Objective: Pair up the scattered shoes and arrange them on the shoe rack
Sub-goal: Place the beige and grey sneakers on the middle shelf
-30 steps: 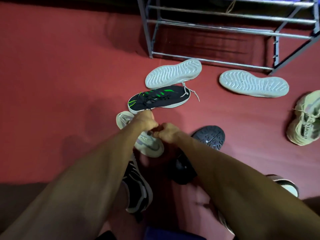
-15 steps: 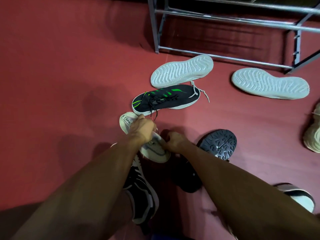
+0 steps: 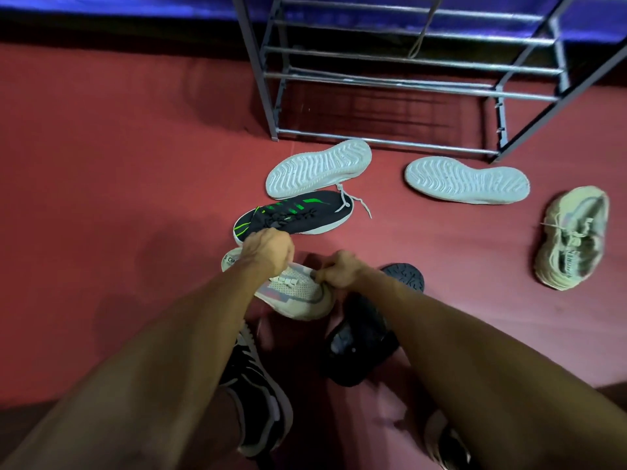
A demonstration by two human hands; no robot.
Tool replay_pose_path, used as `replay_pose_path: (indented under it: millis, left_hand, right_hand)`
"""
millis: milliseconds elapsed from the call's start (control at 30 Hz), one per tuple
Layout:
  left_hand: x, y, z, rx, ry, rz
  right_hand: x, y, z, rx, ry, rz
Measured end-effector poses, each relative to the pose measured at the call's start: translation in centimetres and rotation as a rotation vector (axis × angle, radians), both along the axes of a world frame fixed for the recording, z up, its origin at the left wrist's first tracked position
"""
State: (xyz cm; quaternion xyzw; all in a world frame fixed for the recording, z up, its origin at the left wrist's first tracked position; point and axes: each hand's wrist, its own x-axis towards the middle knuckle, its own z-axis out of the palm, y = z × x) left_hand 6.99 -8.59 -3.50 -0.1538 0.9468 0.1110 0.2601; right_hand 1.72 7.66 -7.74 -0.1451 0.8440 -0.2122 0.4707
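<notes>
A beige knit sneaker (image 3: 298,293) lies on the red floor in front of me. My left hand (image 3: 268,254) grips it near the laces and tongue, and my right hand (image 3: 339,269) pinches its side by the toe end. Just beyond it lies a black sneaker with green stripes (image 3: 295,215). Two shoes lie sole up, one white sole (image 3: 319,167) beside the black one and another white sole (image 3: 466,179) further right. A matching beige sneaker (image 3: 573,239) lies at the right. The metal shoe rack (image 3: 407,79) stands behind, with no shoes on its bars.
A black shoe lies sole up (image 3: 369,334) under my right forearm. A black-and-white sneaker (image 3: 261,398) sits under my left forearm, and part of another shoe (image 3: 444,442) shows at the bottom right. A dark blue band runs along the wall behind the rack.
My hands have shifted apart on the beige sneaker, the left one towards its laces. The camera has tilted up, so more of the rack and the beige sneaker at the right show.
</notes>
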Motion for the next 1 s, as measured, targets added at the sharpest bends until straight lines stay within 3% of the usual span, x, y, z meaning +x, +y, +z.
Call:
replay_pose_path:
  millis: [433,800,1000]
  left_hand:
    - [-7.0,4.8,9.5,0.091,0.218,-0.021]
    - [-13.3,8.9,17.5,0.279,0.474,0.125]
    - [-16.3,11.1,20.6,0.492,0.577,0.269]
  right_hand:
    - [-5.4,8.5,9.4,-0.232,0.145,-0.423]
    - [-8.1,13.1,16.8,-0.724,0.222,-0.923]
    - [-11.7,14.5,22.1,-0.940,0.226,-1.020]
